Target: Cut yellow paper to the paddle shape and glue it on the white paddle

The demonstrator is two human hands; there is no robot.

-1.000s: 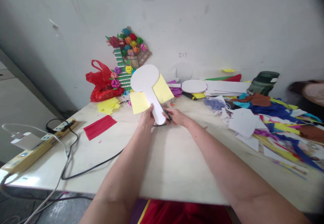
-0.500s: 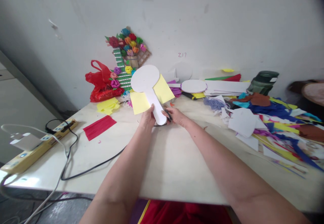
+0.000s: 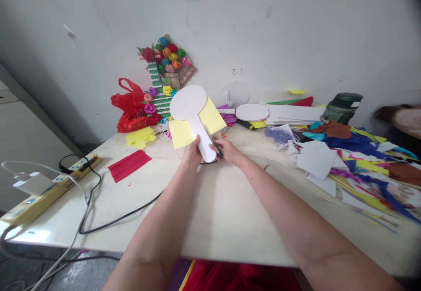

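1. While I am watching through the head camera, a power strip (image 3: 49, 186) is lying at the left edge of the counter (image 3: 223, 212), and a red paper sheet (image 3: 129, 165) is resting just to its right.
2. The left hand (image 3: 191, 153) is gripping the stem of a white paddle-shaped card (image 3: 188, 102), holding it upright above the counter, with yellow paper (image 3: 180, 133) showing behind it.
3. The right hand (image 3: 228, 150) is curling shut on a small dark tool (image 3: 217, 149) that is touching the stem's right edge; I cannot tell what tool it is.
4. Coloured paper scraps (image 3: 362, 150) are lying heaped at far right.
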